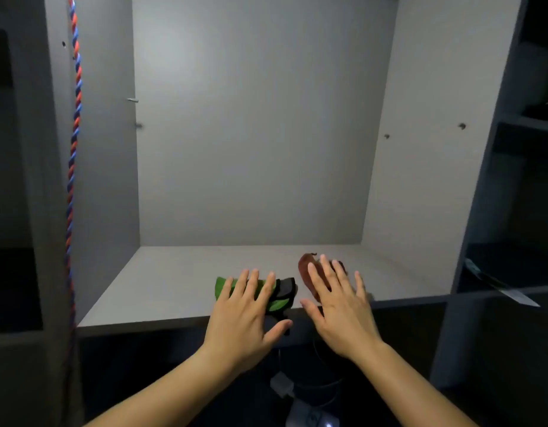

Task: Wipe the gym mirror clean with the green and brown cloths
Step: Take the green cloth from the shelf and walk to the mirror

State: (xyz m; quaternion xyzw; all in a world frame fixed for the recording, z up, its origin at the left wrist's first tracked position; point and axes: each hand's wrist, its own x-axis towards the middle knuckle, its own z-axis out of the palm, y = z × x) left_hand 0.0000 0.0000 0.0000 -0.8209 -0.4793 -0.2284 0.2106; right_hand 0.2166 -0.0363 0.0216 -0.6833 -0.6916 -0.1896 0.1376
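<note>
At the front edge of the shelf (174, 288), the green cloth (223, 285) lies at 12 o'clock beneath the spread fingers of the left hand (245, 315); the brown cloth (304, 269) likewise beneath the right hand (340, 309); both apparently touched, ungripped.

Two bare hands — left hand (245, 315), right hand (340, 312) — on bare forearms. Uncovered from fingertips down to the lower edge of the view, left forearm (162, 386) and right forearm (420, 386) alike. Long, slender fingers (317, 280), with short nails catching a pale shine. Faint knuckle creases and tendon lines across the backs. Narrow wrists, widening smoothly into even, rounded forearms. Same plain look on both sides, soft shadow along the lower edges.
</note>
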